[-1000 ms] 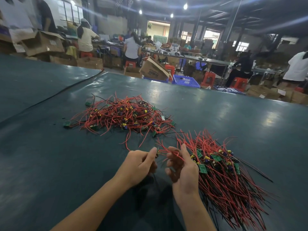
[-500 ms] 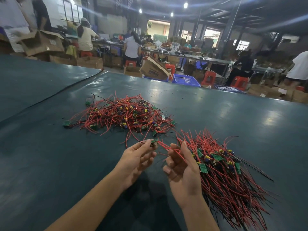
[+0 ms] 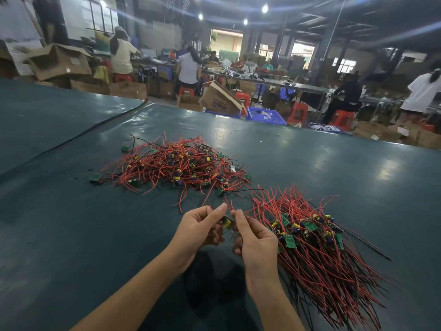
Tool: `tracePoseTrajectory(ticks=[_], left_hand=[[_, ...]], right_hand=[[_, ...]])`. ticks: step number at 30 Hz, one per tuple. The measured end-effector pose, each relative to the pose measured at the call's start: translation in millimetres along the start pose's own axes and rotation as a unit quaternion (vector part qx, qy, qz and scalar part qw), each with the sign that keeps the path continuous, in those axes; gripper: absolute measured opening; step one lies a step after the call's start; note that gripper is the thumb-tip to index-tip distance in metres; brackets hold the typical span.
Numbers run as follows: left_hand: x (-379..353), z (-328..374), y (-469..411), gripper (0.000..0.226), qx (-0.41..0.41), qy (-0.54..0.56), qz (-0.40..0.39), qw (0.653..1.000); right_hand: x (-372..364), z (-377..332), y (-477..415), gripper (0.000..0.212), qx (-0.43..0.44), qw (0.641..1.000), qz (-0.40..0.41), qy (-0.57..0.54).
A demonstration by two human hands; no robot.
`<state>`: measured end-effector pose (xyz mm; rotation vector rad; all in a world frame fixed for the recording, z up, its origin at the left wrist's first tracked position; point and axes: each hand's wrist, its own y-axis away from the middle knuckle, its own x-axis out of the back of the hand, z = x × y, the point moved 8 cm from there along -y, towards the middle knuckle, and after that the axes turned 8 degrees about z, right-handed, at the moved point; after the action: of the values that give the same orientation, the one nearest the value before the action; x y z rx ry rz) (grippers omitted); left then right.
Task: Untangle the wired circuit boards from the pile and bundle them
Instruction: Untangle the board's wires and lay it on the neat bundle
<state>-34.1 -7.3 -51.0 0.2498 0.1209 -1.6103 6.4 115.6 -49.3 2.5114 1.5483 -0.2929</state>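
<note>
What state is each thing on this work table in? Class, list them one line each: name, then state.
Tangled pile: loose, wires crossed and knotted, lying on the table.
Sorted heap: wires laid roughly parallel, no tie visible.
Wired circuit board: off the table, held between both hands.
Left hand: fingers curled, gripping the board.
Right hand: pinching its red wire.

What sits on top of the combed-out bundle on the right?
Green circuit boards with yellow and purple parts lie on the bundle, across its red wires. Black wires peek from beneath; the table under it is covered.
</note>
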Motion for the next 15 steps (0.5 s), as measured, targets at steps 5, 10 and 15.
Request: tracePoseTrajectory(ticks=[5, 10, 15], left_hand=[[-11.9, 1.7, 5.9, 0.038, -0.002, -0.002, -0.074, 0.997], [-12.0, 14.0, 9.6, 0.033, -0.085, -0.011, -0.059, 0.995], [-7.4, 17.1, 7.8, 0.030, -0.130, -0.009, -0.027, 0.991]], right_hand=[[-1.6, -2.5, 0.1, 0.022, 0.001, 1.000, -0.008, 0.008], [2.5, 2.6, -3.2, 0.019, -0.023, 1.000, 0.015, -0.002], [7.1, 5.8, -5.5, 0.014, -0.038, 0.998, 0.041, -0.034]])
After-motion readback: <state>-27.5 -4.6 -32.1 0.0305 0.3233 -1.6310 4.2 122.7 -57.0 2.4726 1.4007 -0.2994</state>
